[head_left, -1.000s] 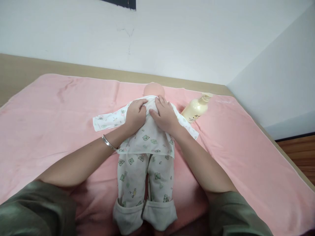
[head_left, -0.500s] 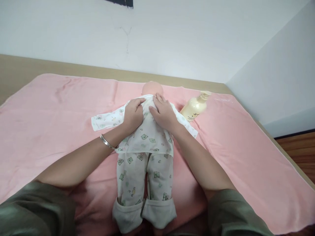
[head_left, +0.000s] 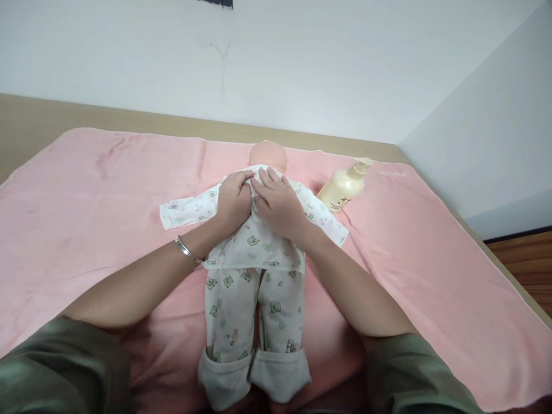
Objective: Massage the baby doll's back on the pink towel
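Observation:
A bald baby doll (head_left: 267,154) lies on a pink blanket, head away from me, in a white baby shirt (head_left: 254,253) and matching trousers (head_left: 276,310) printed with green animals. The trouser legs are turned up at the ends. My left hand (head_left: 235,198), a silver bangle on its wrist, is on the chest part of the shirt, its fingers bent against the cloth near the collar. Flat over the shirt's upper middle rests my right hand (head_left: 278,198), fingers slightly spread and touching the fabric beside the left hand. Both sleeves stretch out sideways.
A cream pump bottle (head_left: 345,187) lies tilted on the blanket beside the right sleeve. The pink blanket (head_left: 414,264) covers most of a wooden surface (head_left: 142,118), which borders a white wall (head_left: 302,69). Dark wood (head_left: 521,261) shows at the far right.
My right hand has slid a little left over the shirt, closer to my left hand. The left hand, doll and bottle stay in place.

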A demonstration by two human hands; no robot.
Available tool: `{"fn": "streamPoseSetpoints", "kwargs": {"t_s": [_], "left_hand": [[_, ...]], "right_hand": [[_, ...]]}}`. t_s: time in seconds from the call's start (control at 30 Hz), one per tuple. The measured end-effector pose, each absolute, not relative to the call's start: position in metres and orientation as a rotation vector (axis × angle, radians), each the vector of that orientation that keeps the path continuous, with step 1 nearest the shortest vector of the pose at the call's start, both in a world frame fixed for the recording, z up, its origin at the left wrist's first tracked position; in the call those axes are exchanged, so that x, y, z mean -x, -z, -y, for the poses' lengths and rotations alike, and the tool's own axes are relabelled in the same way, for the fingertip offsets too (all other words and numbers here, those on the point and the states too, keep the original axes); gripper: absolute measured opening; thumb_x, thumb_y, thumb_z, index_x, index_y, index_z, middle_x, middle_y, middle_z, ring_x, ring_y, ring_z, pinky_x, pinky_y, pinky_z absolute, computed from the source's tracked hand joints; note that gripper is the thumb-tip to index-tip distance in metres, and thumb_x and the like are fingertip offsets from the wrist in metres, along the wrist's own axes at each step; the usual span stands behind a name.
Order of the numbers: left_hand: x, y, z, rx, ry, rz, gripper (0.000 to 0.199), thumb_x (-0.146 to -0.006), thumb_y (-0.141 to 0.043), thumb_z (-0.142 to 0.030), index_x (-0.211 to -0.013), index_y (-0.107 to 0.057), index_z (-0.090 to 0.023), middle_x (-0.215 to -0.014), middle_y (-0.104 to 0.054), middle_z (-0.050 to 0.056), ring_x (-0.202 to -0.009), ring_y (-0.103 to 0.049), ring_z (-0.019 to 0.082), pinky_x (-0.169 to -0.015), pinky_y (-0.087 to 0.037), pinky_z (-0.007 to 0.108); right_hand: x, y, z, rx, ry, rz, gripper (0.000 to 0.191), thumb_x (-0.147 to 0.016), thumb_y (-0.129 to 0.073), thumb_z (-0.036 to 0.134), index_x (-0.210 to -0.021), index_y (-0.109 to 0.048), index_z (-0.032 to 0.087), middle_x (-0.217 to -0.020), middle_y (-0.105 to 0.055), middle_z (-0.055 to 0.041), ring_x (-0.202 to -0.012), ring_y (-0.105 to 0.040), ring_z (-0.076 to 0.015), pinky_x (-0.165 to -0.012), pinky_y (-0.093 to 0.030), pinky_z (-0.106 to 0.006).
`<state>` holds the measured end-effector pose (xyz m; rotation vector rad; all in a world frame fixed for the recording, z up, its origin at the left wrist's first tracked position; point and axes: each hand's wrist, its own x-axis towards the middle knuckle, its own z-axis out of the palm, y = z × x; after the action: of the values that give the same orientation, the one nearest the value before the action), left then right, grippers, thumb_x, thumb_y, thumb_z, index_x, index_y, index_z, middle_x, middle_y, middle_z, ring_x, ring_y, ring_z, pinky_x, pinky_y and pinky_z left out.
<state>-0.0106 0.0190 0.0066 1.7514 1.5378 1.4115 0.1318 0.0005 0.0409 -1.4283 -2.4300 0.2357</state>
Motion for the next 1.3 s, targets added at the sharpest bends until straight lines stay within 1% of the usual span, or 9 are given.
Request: {"fn": "streamPoseSetpoints", "kwargs": {"t_s": [0.13,0.3,0.37,0.53,0.7,0.8,1.03,1.17,1.3], "left_hand": [[0.010,-0.004,-0.018,-1.773,-1.432,-1.590,0.035,-0.087,-0.046,-0.022,-0.109,-0.073,-0.020,-0.123,-0.077,0.008,-0.122,-0.066,0.025,-0.114,-0.050,0.043],[0.010,0.000,-0.019,-1.749,-1.475,-1.593,0.033,-0.094,-0.042,-0.030,-0.105,-0.071,-0.021,-0.118,-0.077,0.008,-0.118,-0.066,0.025,-0.112,-0.049,0.042],[0.011,0.000,-0.019,-1.732,-1.483,-1.579,0.033,-0.096,-0.040,-0.032,-0.102,-0.071,-0.022,-0.116,-0.077,0.007,-0.116,-0.066,0.024,-0.111,-0.049,0.041],[0.012,-0.001,-0.018,-1.707,-1.465,-1.563,0.032,-0.098,-0.038,-0.031,-0.099,-0.070,-0.023,-0.113,-0.077,0.007,-0.112,-0.067,0.023,-0.108,-0.050,0.040],[0.011,-0.004,-0.017,-1.786,-1.436,-1.559,0.029,-0.095,-0.043,-0.029,-0.103,-0.070,-0.022,-0.115,-0.076,0.009,-0.113,-0.066,0.026,-0.109,-0.049,0.042],[0.010,-0.003,-0.015,-1.811,-1.442,-1.594,0.029,-0.090,-0.047,-0.022,-0.107,-0.070,-0.022,-0.119,-0.075,0.008,-0.118,-0.065,0.025,-0.111,-0.049,0.042],[0.012,0.001,-0.011,-1.994,-1.461,-1.577,0.028,-0.088,-0.046,-0.020,-0.104,-0.069,-0.021,-0.124,-0.074,0.011,-0.124,-0.062,0.028,-0.118,-0.046,0.048],[0.011,-0.002,-0.014,-2.041,-1.221,-1.695,0.043,-0.090,-0.041,-0.026,-0.121,-0.068,-0.014,-0.138,-0.068,0.015,-0.132,-0.058,0.031,-0.122,-0.042,0.051],[0.009,-0.008,-0.017,-2.082,-1.033,-1.778,0.053,-0.093,-0.035,-0.031,-0.133,-0.063,-0.010,-0.144,-0.064,0.019,-0.137,-0.055,0.034,-0.123,-0.041,0.054]], "right_hand": [[-0.147,-0.043,-0.025,1.604,-0.342,2.288,0.067,-0.106,-0.039,0.036,-0.165,-0.033,0.005,-0.175,-0.025,-0.0190,-0.165,-0.020,-0.0351,-0.133,-0.019,-0.062],[-0.128,-0.040,0.015,1.828,-0.124,2.160,0.069,-0.108,-0.037,0.036,-0.160,-0.034,-0.009,-0.167,-0.034,-0.0326,-0.160,-0.032,-0.0410,-0.131,-0.029,-0.057],[-0.119,-0.039,0.033,1.704,-0.027,2.263,0.064,-0.108,-0.037,0.031,-0.161,-0.037,-0.005,-0.169,-0.033,-0.0302,-0.161,-0.030,-0.0403,-0.131,-0.030,-0.057],[-0.122,-0.040,0.023,1.384,-0.115,2.468,0.055,-0.106,-0.038,0.022,-0.161,-0.047,0.018,-0.171,-0.037,-0.0113,-0.164,-0.026,-0.0297,-0.135,-0.019,-0.060],[-0.140,-0.042,-0.014,1.503,-0.309,2.344,0.050,-0.109,-0.038,0.031,-0.154,-0.057,0.028,-0.175,-0.028,-0.0102,-0.164,-0.024,-0.0356,-0.130,-0.022,-0.068],[-0.141,-0.042,-0.016,1.510,-0.351,2.300,0.049,-0.109,-0.036,0.031,-0.153,-0.058,0.030,-0.176,-0.028,-0.0073,-0.164,-0.024,-0.0352,-0.130,-0.021,-0.069],[-0.145,-0.042,-0.019,1.612,-0.330,2.160,0.055,-0.104,-0.041,0.030,-0.155,-0.054,0.014,-0.170,-0.039,-0.0163,-0.160,-0.033,-0.0342,-0.131,-0.027,-0.059],[-0.148,-0.043,-0.023,1.729,-0.313,2.090,0.062,-0.105,-0.041,0.035,-0.157,-0.047,0.002,-0.163,-0.048,-0.0213,-0.156,-0.040,-0.0362,-0.129,-0.034,-0.053],[-0.133,-0.045,0.004,1.858,-0.170,2.152,0.064,-0.108,-0.036,0.032,-0.159,-0.040,-0.007,-0.164,-0.043,-0.0272,-0.157,-0.037,-0.0388,-0.132,-0.027,-0.054]]}}
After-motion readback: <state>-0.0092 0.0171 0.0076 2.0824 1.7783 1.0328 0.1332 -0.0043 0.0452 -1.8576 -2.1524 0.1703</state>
